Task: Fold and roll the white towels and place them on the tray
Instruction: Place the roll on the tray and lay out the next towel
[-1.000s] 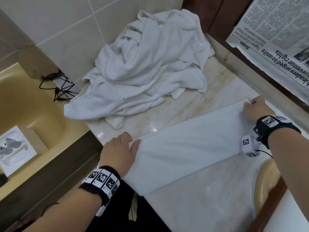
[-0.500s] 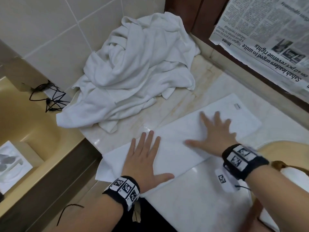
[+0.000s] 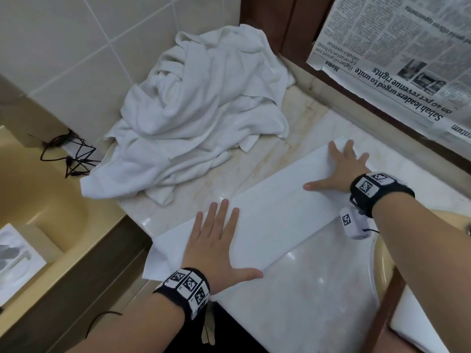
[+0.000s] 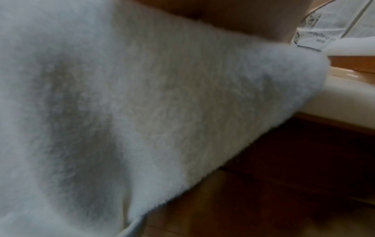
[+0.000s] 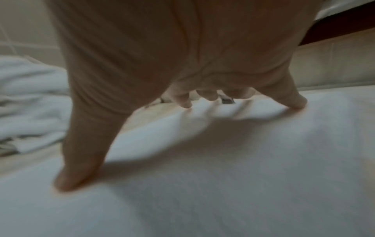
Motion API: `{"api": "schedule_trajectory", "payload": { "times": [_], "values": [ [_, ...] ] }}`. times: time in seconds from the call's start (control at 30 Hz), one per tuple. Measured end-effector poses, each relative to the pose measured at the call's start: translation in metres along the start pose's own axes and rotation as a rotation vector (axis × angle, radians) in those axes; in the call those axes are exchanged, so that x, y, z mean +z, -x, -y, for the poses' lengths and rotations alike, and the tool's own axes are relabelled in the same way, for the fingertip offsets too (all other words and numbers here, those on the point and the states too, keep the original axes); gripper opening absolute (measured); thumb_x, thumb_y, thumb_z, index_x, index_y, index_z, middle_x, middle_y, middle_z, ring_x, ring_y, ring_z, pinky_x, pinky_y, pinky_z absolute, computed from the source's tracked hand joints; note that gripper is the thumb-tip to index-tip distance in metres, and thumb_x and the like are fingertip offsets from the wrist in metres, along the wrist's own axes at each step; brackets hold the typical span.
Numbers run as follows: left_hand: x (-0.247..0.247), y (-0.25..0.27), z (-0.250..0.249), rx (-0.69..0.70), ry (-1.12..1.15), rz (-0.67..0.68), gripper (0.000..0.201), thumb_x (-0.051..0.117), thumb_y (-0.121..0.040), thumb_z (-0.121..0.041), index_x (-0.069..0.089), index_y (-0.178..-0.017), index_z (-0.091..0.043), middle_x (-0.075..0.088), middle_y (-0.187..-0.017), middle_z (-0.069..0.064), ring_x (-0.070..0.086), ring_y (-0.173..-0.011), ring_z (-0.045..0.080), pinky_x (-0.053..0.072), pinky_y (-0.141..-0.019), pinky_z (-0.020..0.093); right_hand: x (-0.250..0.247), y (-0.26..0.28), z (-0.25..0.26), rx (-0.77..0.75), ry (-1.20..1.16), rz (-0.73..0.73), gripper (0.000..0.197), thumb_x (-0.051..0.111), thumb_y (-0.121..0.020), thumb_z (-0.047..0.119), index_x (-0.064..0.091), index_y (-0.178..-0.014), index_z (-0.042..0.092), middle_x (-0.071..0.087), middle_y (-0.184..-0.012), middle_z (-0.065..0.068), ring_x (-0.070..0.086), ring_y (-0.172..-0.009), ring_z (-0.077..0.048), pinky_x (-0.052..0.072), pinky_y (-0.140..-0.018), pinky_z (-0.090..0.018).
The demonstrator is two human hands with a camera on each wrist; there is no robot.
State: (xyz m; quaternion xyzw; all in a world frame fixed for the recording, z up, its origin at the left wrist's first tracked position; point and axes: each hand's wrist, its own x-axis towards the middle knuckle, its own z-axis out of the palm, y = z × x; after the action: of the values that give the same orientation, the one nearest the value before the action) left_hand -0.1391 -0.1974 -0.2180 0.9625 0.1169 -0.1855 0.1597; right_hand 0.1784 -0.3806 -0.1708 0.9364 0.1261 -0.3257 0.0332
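A white towel [image 3: 275, 215] folded into a long strip lies slantwise across the marble counter [image 3: 313, 296]. My left hand [image 3: 216, 240] lies flat on its near left end, fingers spread. My right hand [image 3: 341, 166] presses flat on its far right end, fingers spread. In the right wrist view the fingertips [image 5: 77, 181] touch the white towel [image 5: 223, 184]. The left wrist view is filled by the towel's nap [image 4: 142, 120]. A heap of unfolded white towels [image 3: 198, 113] sits in the far corner against the tiled wall. No tray is clearly visible.
A yellow basin [image 3: 38, 200] lies to the left with a white box [image 3: 15, 258] on its rim. Black cables [image 3: 71, 156] lie by the wall. Newspaper [image 3: 397, 59] covers the upper right. A sink rim [image 3: 382, 256] curves at the right.
A second ago both hands pinched the strip's ends. They then flattened on it, and my right hand has since slid out toward the far right end.
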Motion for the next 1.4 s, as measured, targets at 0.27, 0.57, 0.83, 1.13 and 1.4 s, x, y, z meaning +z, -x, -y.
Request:
{"api": "schedule_trajectory", "payload": {
  "times": [0.27,0.57,0.83,1.13,1.4],
  "values": [
    [0.006,0.002,0.023,0.045,0.093,-0.104,0.111,0.033,-0.089,-0.085,-0.011,-0.162,-0.014,-0.023,-0.169,-0.001,-0.023,-0.155,0.017,-0.009,-0.125,0.046,0.069,0.057,0.042,-0.189,0.026,0.133,0.119,0.048,-0.063,0.099,-0.022,-0.15,0.057,-0.035,-0.161,0.016,-0.018,-0.149,-0.052,0.02,-0.111,-0.079],
    [0.002,0.003,0.011,0.171,-0.018,0.053,0.134,0.029,-0.072,-0.101,-0.028,-0.157,-0.013,-0.04,-0.161,-0.001,-0.037,-0.149,0.017,-0.009,-0.126,0.05,-0.008,-0.022,0.002,-0.244,0.177,0.092,0.12,0.06,-0.054,0.097,-0.015,-0.144,0.07,-0.025,-0.165,0.021,-0.016,-0.152,-0.048,0.019,-0.111,-0.08],
    [0.004,-0.005,0.002,0.173,-0.014,0.036,0.137,0.033,-0.071,-0.1,-0.026,-0.157,-0.011,-0.039,-0.162,0.001,-0.036,-0.149,0.018,-0.007,-0.126,0.048,0.017,0.018,0.025,-0.28,0.09,0.002,0.102,0.039,-0.062,0.101,-0.012,-0.145,0.071,-0.025,-0.166,0.019,-0.017,-0.152,-0.046,0.017,-0.114,-0.077],
    [0.005,0.0,0.0,0.194,-0.029,0.039,0.121,0.028,-0.083,-0.092,-0.023,-0.158,-0.013,-0.038,-0.163,0.0,-0.035,-0.15,0.018,-0.006,-0.126,0.05,0.03,0.0,0.009,-0.318,0.233,0.072,0.098,0.05,-0.07,0.094,-0.013,-0.142,0.074,-0.03,-0.163,0.02,-0.016,-0.15,-0.053,0.013,-0.114,-0.078],
    [0.006,-0.012,-0.013,0.217,-0.04,0.03,0.119,0.027,-0.084,-0.091,-0.026,-0.157,-0.013,-0.039,-0.162,-0.001,-0.037,-0.149,0.017,-0.01,-0.125,0.047,-0.023,-0.038,-0.012,-0.273,0.174,0.071,0.103,0.07,-0.069,0.081,0.002,-0.147,0.073,-0.017,-0.167,0.022,-0.017,-0.153,-0.045,0.022,-0.117,-0.071]
  ]
}}
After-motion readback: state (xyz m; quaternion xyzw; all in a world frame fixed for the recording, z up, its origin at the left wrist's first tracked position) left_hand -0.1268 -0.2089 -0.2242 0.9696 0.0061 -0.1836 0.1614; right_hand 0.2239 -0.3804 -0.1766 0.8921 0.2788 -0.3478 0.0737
